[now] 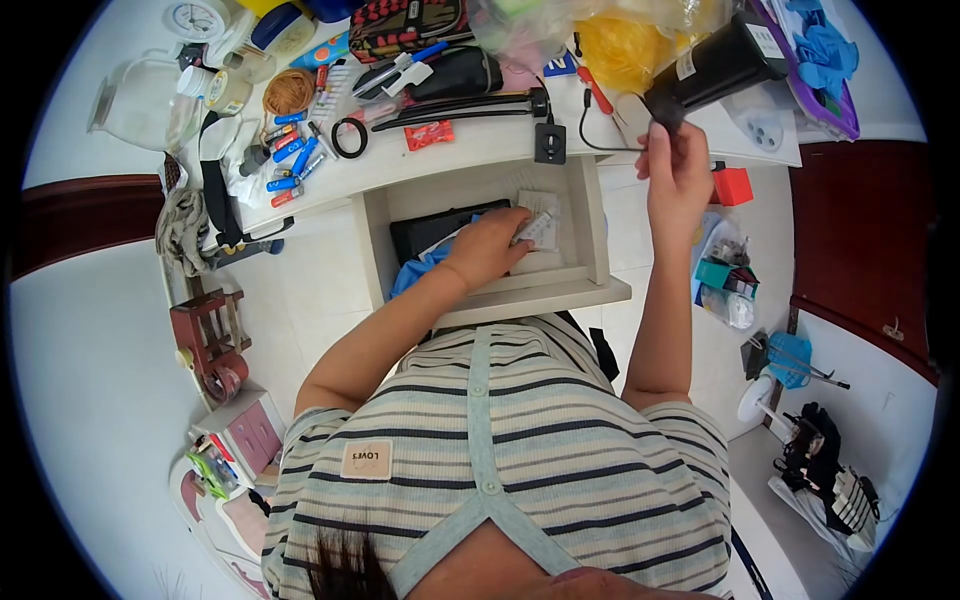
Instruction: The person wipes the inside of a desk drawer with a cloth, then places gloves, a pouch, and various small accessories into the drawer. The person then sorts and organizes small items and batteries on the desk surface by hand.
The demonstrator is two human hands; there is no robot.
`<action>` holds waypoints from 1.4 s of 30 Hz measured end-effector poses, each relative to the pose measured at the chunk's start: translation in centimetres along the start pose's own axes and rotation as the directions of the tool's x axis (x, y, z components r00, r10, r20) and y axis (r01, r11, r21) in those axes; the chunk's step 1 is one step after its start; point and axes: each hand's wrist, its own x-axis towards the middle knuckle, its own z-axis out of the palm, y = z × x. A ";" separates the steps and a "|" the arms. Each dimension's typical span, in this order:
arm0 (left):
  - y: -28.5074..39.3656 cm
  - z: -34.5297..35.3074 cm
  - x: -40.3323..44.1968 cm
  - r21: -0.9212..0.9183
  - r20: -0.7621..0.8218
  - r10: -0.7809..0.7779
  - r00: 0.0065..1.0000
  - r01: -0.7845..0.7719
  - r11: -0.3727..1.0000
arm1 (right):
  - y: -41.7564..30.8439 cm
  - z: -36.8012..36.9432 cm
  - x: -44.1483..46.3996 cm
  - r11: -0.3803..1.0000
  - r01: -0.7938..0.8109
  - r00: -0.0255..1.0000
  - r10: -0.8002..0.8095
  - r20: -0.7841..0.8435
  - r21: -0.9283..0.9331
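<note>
At the centre of the frame, the left hand [490, 245] is inside the open drawer [540, 298], fingers curved beside a small white packet [543, 232]; whether they pinch it I cannot tell. Farther off, upper right, the right hand [677, 168] bunches its fingers against a black container's [715, 65] dark end, its grip unclear.

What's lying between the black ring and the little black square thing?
A small red packet lies there on the desk, as the head view shows.

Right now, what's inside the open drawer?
Inside the drawer are a flat black thing, something blue and a pale packet. The left hand hides whatever lies directly beneath it.
</note>
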 end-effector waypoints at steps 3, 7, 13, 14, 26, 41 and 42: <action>-0.1 -0.7 0.1 0.011 0.074 -0.032 0.997 0.031 0.999 | -0.7 -1.2 -2.2 0.915 0.018 0.994 -0.059 0.090 0.402; 0.7 -2.2 0.4 -0.501 0.187 -0.172 0.967 0.245 0.830 | -0.7 -2.0 -4.7 0.917 -0.119 0.970 0.025 0.244 0.380; 4.2 -5.1 -0.2 -0.943 0.278 -0.023 0.960 0.277 0.185 | 0.4 -0.3 -7.0 0.999 -0.011 0.934 0.025 0.355 -0.041; 4.2 -4.8 -0.3 -0.921 0.273 -0.054 0.961 0.277 0.274 | 0.5 0.1 -7.2 0.982 0.101 0.923 -0.034 0.383 -0.158; 0.0 -2.5 -1.2 -0.731 0.461 -0.121 0.879 0.453 0.510 | 2.8 2.6 -9.2 0.741 0.590 0.661 -0.213 0.720 -0.322; -0.3 1.3 0.4 -0.160 0.278 -0.081 0.957 0.129 0.979 | 3.0 3.4 4.7 0.545 0.582 0.800 -0.517 0.305 -0.604; 0.3 0.8 0.3 -0.113 0.297 -0.106 0.949 0.146 0.983 | 3.3 3.6 5.0 0.500 0.587 0.790 -0.526 0.316 -0.636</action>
